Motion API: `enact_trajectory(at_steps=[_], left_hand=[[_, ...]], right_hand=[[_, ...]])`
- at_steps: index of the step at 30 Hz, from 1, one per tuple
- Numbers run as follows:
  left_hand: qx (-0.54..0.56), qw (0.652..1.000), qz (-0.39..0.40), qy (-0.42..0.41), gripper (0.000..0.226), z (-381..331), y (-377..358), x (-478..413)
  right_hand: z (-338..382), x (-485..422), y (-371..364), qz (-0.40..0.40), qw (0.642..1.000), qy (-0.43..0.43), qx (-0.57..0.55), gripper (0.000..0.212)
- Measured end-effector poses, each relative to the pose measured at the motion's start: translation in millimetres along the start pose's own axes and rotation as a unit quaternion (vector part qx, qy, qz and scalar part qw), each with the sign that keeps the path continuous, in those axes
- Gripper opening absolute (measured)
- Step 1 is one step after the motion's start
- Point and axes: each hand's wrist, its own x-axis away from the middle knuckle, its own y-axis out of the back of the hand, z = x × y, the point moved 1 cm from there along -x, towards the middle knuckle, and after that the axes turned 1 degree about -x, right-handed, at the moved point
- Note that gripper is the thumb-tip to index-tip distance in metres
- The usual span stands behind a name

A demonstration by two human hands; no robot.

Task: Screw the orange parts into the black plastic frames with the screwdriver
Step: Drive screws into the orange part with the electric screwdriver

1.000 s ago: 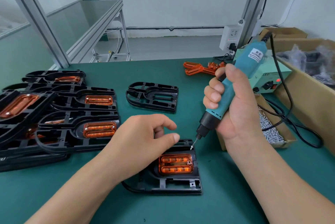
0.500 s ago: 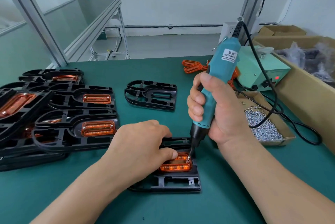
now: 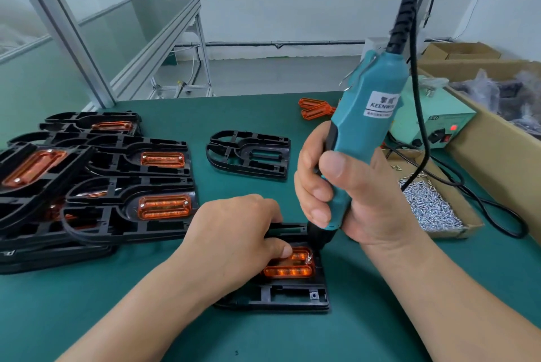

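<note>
Right hand [image 3: 351, 194] is wrapped tight around the screwdriver [image 3: 369, 115], nearly upright, tip down at the right end of the orange part [image 3: 289, 269]. Left hand [image 3: 234, 232] grips the frame [image 3: 287, 294] at near centre, fingers curled over its far edge, thumb pressing the orange part.

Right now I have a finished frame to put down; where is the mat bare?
Bare mat lies behind the empty frame, between the stack of frames and the loose orange parts. Also bare: the near-left corner, in front of the stack. Crowded: the right side, with screw box, cable and power unit.
</note>
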Motion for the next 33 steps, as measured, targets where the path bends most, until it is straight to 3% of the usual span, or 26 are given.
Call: enact_trajectory(at_steps=[11,21,28,33], left_hand=[[0.006,1.000,0.012,-0.002,0.050,0.4,1.4,-0.1],[0.012,0.999,0.034,0.013,0.043,-1.7,2.6,-1.9],[-0.006,0.999,0.031,0.009,0.045,-3.7,4.9,-1.4],[-0.003,0.999,0.042,0.018,0.045,-4.8,8.3,-0.2]], right_hand=[[-3.4,-0.2,0.2,-0.021,0.999,-0.011,0.031,0.033],[-3.3,1.3,-4.1,0.034,0.999,-0.040,0.010,0.032],[-1.9,0.9,-2.4,-0.030,0.999,0.001,-0.012,0.040],[0.3,0.0,-1.6,-0.028,0.999,0.034,-0.011,0.036]])
